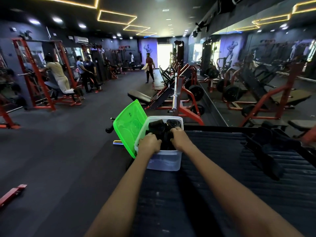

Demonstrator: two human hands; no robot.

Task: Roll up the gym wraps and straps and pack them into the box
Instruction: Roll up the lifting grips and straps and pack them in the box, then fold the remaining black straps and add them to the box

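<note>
A clear plastic box (164, 161) stands at the left edge of a dark ribbed platform (213, 159). Black rolled wraps (156, 126) fill it. Both my hands reach into the box from the near side. My left hand (149, 142) and my right hand (178, 137) have their fingers curled down into the black wraps between them. The fingertips are hidden in the fabric. The box's green lid (130, 125) leans upright against its left side. More black straps (266, 151) lie loose on the platform to the right.
The platform drops off to a dark gym floor on the left. A red metal part (12, 194) lies on the floor at the lower left. Red benches, a barbell (174, 93) and weight machines stand beyond the box. Several people are farther back.
</note>
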